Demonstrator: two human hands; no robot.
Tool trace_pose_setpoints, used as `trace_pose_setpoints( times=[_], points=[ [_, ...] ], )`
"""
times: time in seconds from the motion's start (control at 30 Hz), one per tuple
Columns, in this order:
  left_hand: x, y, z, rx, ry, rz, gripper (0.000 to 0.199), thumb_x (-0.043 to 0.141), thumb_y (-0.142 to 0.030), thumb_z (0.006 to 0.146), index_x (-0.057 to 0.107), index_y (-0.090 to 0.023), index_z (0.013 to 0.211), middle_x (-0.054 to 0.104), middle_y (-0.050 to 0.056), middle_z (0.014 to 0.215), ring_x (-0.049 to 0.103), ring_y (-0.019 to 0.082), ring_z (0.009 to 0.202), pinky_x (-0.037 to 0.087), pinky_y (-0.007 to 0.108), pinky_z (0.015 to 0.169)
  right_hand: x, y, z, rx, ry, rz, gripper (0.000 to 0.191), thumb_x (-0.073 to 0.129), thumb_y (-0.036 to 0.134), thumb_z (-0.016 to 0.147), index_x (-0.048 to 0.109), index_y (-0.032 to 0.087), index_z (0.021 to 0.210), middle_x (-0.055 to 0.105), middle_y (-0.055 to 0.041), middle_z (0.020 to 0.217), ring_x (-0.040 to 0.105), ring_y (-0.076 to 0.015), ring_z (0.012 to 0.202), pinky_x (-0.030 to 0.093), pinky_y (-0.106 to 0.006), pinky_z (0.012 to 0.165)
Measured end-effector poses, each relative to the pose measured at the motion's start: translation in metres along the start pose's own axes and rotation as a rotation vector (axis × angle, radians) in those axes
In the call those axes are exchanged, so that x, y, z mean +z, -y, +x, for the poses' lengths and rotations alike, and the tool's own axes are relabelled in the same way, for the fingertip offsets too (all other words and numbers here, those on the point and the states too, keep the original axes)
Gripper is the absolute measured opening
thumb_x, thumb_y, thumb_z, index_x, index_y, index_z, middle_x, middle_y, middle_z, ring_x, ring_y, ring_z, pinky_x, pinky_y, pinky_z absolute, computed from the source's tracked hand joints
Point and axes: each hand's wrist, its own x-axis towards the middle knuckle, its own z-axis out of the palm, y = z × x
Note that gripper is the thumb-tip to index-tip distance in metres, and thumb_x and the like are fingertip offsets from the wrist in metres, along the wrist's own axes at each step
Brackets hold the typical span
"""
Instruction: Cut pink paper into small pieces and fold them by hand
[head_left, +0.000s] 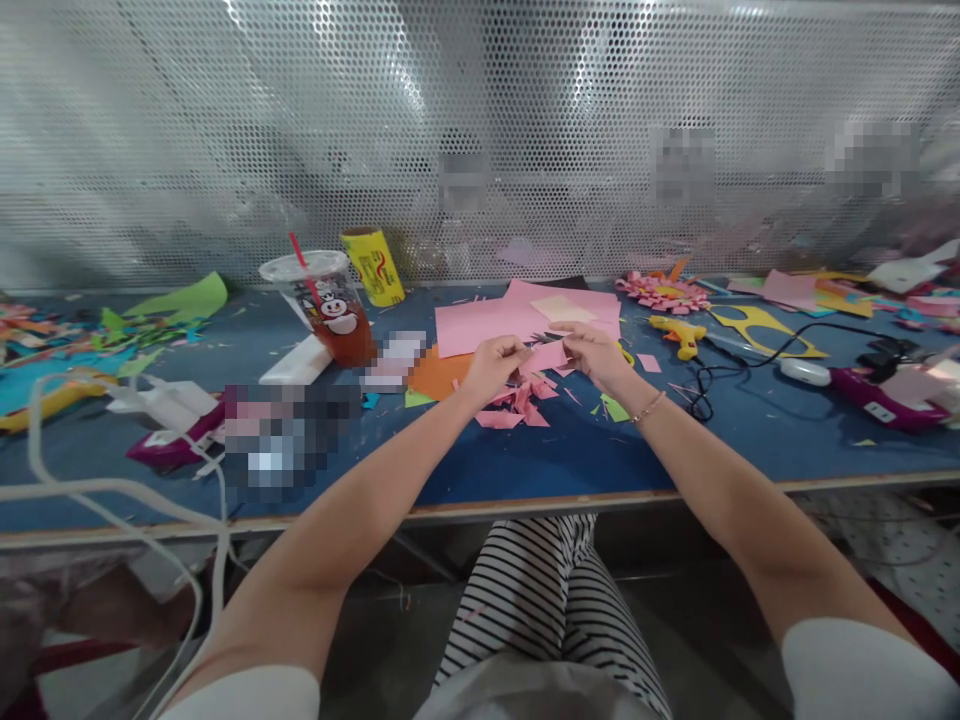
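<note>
Between my hands is a small piece of pink paper, held just above the blue table. My left hand pinches its left end with thumb and forefinger. At its right end, my right hand has its fingers closed on the same piece. Something dark and thin shows behind the paper near the right fingers; I cannot make out what it is. Cut pink paper scraps lie in a loose pile right below. Large pink sheets are spread behind my hands, with an orange sheet beside my left wrist.
A plastic cup of brown drink with a red straw and a yellow can stand at the left back. On the right lie a yellow glue gun, a black cable and a purple power strip. White cables cross the left edge.
</note>
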Motion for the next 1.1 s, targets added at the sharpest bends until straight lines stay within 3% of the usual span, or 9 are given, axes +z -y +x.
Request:
trace_pose_setpoints(
  times=[0.13, 0.27, 0.7, 1.1],
  points=[
    [0.0, 0.0, 0.0, 0.014, -0.102, -0.018, 0.028, 0.059, -0.041, 0.069, 0.048, -0.016, 0.062, 0.044, -0.005, 0.049, 0.052, 0.008, 0.044, 0.043, 0.019, 0.045, 0.006, 0.0, -0.004, 0.045, 0.041, 0.014, 0.025, 0.064, 0.035, 0.066, 0.058, 0.019, 0.084, 0.061, 0.0002, 0.071, 0.061, -0.013, 0.067, 0.051, -0.026, 0.059],
    [0.003, 0.001, 0.0, -0.001, -0.108, -0.003, 0.027, 0.059, -0.04, 0.07, 0.047, -0.016, 0.064, 0.046, -0.005, 0.05, 0.053, 0.009, 0.045, 0.043, 0.02, 0.046, 0.012, -0.001, -0.007, 0.038, 0.064, -0.093, 0.026, 0.071, 0.038, 0.06, 0.057, 0.018, 0.071, 0.062, 0.0001, 0.066, 0.062, -0.0138, 0.067, 0.05, -0.024, 0.059],
    [0.004, -0.002, -0.002, -0.05, -0.081, -0.071, 0.037, 0.063, -0.049, 0.065, 0.049, -0.014, 0.063, 0.051, -0.003, 0.05, 0.054, 0.01, 0.046, 0.047, 0.024, 0.05, 0.013, 0.0, -0.007, 0.035, -0.002, -0.169, 0.039, 0.064, 0.055, 0.063, 0.059, 0.016, 0.062, 0.066, -0.0054, 0.06, 0.061, -0.0133, 0.053, 0.052, -0.027, 0.056],
    [0.005, 0.003, 0.0, -0.092, -0.051, -0.182, 0.035, 0.07, -0.041, 0.06, 0.052, -0.013, 0.068, 0.05, -0.004, 0.055, 0.053, 0.006, 0.046, 0.049, 0.022, 0.051, 0.011, -0.004, -0.005, 0.043, 0.034, -0.119, 0.035, 0.064, 0.05, 0.067, 0.058, 0.016, 0.063, 0.067, -0.0062, 0.064, 0.063, -0.0149, 0.057, 0.054, -0.028, 0.058]
  ],
)
